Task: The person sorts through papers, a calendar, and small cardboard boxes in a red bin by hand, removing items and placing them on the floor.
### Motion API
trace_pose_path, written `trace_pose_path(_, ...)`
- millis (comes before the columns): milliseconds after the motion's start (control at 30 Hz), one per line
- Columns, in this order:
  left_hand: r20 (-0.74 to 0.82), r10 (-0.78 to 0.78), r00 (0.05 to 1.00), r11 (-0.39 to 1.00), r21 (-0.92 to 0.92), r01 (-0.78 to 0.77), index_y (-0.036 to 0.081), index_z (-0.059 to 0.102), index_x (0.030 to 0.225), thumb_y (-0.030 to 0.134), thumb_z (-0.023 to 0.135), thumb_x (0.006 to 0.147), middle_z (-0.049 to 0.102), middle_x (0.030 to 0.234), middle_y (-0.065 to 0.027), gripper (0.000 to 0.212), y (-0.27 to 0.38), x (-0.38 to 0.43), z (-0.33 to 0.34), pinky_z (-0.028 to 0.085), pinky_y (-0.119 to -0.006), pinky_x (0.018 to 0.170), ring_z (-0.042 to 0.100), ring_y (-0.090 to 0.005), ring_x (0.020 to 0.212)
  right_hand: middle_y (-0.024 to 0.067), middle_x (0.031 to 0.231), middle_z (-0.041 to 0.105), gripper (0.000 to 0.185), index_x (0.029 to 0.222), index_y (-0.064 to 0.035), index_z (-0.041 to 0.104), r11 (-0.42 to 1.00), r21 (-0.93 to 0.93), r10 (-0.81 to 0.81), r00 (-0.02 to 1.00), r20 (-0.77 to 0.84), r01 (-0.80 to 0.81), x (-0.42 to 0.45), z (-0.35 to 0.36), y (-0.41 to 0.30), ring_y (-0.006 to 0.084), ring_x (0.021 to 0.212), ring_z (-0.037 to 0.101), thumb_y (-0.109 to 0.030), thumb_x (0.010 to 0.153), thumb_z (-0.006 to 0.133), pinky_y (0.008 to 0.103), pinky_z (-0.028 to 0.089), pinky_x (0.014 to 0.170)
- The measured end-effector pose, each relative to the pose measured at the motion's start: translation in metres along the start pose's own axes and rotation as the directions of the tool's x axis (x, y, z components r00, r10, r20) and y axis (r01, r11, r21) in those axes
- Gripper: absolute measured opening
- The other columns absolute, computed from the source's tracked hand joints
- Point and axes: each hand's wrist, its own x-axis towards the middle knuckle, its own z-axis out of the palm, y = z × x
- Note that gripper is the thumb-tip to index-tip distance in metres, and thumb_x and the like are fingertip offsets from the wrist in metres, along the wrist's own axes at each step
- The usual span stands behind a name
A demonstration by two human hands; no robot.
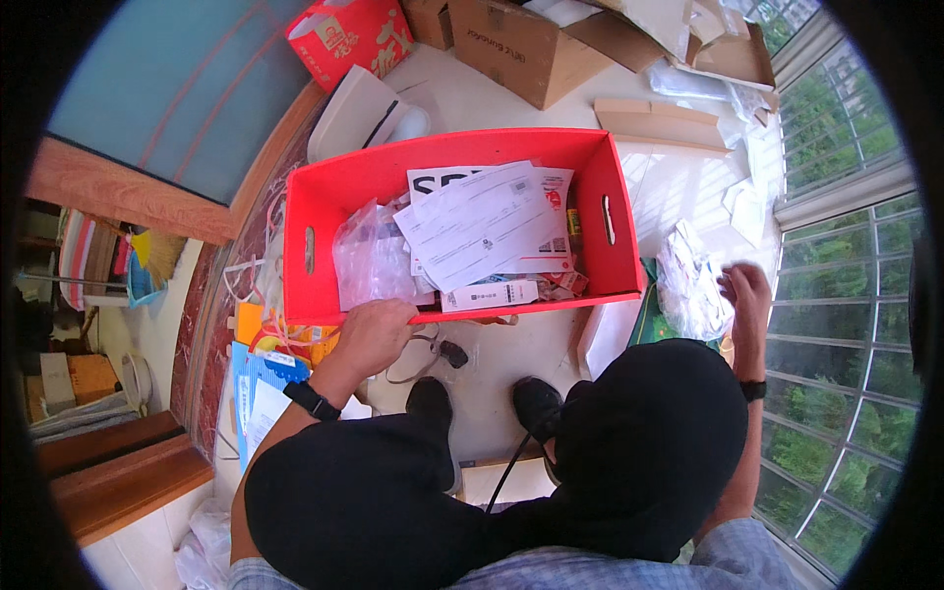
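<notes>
A red box [457, 144] with handle slots stands in front of my knees. My left hand [377, 333] grips its near rim, left of the middle. Inside lie printed paper sheets [472, 221], a clear plastic bag [372, 254] at the left and a small white carton [490, 295] along the near wall. To the right of the box my right hand [745, 291] is raised with bent fingers, beside a bundle of plastic bags [689, 276]. Nothing can be made out in it, and whether it touches the bundle cannot be told.
Cardboard boxes [509, 51], a red printed carton [346, 40] and a flattened cardboard piece [660, 124] lie beyond the box. A barred window [833, 295] is on the right, a wooden-framed door [133, 184] on the left. Papers and folders [258, 398] lie beside my left forearm.
</notes>
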Motion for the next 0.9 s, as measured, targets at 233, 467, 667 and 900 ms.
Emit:
trace_pose_path(233,-0.020,-0.015,1.000,0.999,0.048,0.016,0.005,0.065,0.088,0.014,0.057,0.088,0.067,0.089,-0.0152,0.012,0.004,0.004,0.014,0.051,-0.049,0.076,0.065,-0.0364,0.088,0.0088,0.099,0.069,0.023,0.108,0.0029,0.065,0.942,-0.185,-0.103,0.766,0.635,0.280,0.025,0.207,-0.122,0.0204,0.088,0.068,-0.014,0.092,0.067,0.0303,0.056,0.075)
trace_pose_path(467,-0.117,0.078,0.990,0.996,-0.031,-0.082,0.006,0.065,0.087,0.012,0.060,0.085,0.066,0.087,-0.0126,0.008,0.007,0.019,0.031,0.051,-0.047,0.074,0.065,-0.0340,0.085,0.0170,0.108,0.072,0.043,0.111,0.0002,0.069,0.738,-0.666,0.142,0.940,0.310,0.108,0.134,0.293,0.070,0.0314,0.100,0.071,-0.027,0.080,0.078,0.0384,0.057,0.085)
trace_pose_path(667,-0.091,0.029,0.995,0.999,-0.032,-0.032,0.006,0.067,0.094,0.012,0.067,0.082,0.068,0.093,-0.0123,0.014,0.003,0.005,0.013,0.052,-0.045,0.075,0.066,-0.0331,0.089,0.0187,0.113,0.072,0.054,0.110,-0.0022,0.069,0.658,-0.730,0.242,0.867,0.435,0.183,0.139,0.330,0.076,0.0285,0.104,0.071,-0.047,0.081,0.073,0.0380,0.054,0.094)
trace_pose_path(900,-0.082,0.011,0.997,1.000,-0.013,-0.012,0.007,0.067,0.094,0.012,0.067,0.081,0.068,0.091,-0.0114,0.013,-0.003,0.004,0.014,0.052,-0.045,0.075,0.066,-0.0327,0.088,0.0142,0.105,0.072,0.050,0.115,0.0033,0.063,0.987,-0.148,0.019,0.866,0.500,0.064,0.102,0.344,0.073,0.0250,0.089,0.072,-0.023,0.078,0.083,0.0372,0.058,0.081)
